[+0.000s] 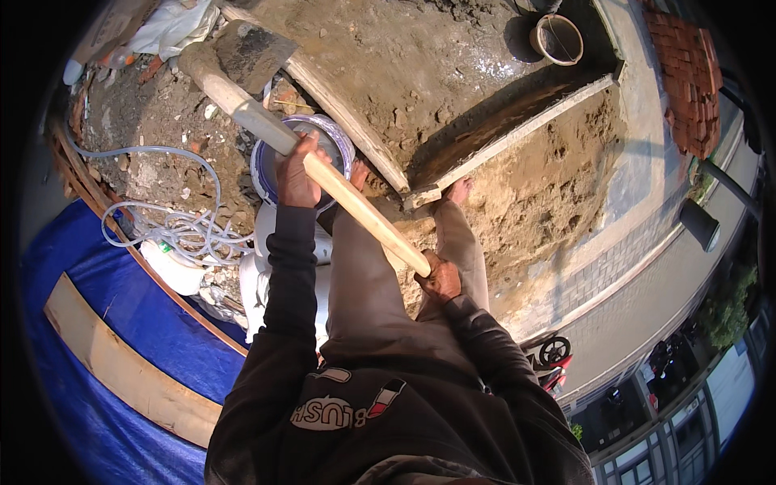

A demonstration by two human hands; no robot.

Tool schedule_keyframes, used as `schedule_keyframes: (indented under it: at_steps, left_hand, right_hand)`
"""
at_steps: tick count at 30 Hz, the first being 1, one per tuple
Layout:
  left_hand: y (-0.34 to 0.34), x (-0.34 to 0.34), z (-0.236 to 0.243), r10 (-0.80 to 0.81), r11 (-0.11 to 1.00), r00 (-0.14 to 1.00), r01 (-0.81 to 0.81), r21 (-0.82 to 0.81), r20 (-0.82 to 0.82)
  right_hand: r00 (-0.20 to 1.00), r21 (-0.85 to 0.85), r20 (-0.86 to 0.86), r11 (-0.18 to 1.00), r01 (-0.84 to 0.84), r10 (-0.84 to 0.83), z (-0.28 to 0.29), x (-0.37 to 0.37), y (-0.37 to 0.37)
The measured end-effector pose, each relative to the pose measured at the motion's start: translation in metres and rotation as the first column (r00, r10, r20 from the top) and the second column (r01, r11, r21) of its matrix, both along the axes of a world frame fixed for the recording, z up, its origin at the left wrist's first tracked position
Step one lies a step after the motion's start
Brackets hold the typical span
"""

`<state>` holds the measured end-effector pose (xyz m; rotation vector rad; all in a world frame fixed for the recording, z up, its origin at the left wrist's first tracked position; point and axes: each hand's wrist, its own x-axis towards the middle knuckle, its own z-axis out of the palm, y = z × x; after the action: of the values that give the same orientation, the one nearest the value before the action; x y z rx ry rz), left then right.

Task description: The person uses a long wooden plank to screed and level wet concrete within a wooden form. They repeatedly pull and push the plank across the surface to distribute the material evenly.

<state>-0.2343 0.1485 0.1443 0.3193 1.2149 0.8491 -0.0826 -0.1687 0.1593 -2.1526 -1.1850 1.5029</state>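
A hoe (368, 214) with a long pale wooden handle slants across the view from lower right to upper left. Its broad, dirt-covered metal blade (255, 58) hangs over the ground at the upper left. My left hand (299, 176) is closed around the middle of the handle, and my right hand (440, 279) grips its near end. Beneath the handle, close to my left hand, stands a white and purple bucket (263, 171), partly hidden by the hoe and hand. My bare feet are on the soil beside a wooden formwork board (517, 117).
Wet sandy mix (404, 48) lies inside the board frame, with another bucket (558, 40) at its far corner. Coiled clear hose (206, 234), rubble and blue tarp (170, 299) are at left. Stacked red bricks (691, 85) and a paved road (671, 267) are at right.
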Motion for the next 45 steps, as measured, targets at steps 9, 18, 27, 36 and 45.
schedule_keyframes:
  at_steps: [9, 18, 27, 36, 45]
  left_hand:
    - [-0.054, 0.118, -0.135, -0.219, 0.947, 0.975, 0.204, -0.247, -0.035]
    - [-0.129, 0.140, -0.273, -0.440, 0.729, 0.896, 0.318, -0.606, -0.060]
    - [-0.240, 0.104, -0.248, -0.557, 0.608, 0.831, 0.415, -0.677, 0.010]
    - [-0.230, 0.150, -0.193, -0.536, 0.729, 0.841, 0.419, -0.541, -0.070]
    - [-0.133, 0.175, -0.249, -0.677, 0.685, 0.719, 0.539, -0.490, -0.156]
  right_hand:
    - [0.954, -0.022, -0.112, 0.960, 0.278, -0.279, -0.045, 0.030, 0.030]
    - [0.916, -0.046, -0.105, 0.922, 0.385, -0.388, -0.187, 0.030, 0.042]
    - [0.768, -0.463, -0.150, 0.731, 0.502, -0.622, -0.113, 0.005, -0.021]
    - [0.783, -0.334, -0.077, 0.756, 0.563, -0.617, -0.092, 0.022, -0.028]
    - [0.809, -0.046, -0.082, 0.813, 0.580, -0.582, -0.180, 0.034, 0.053]
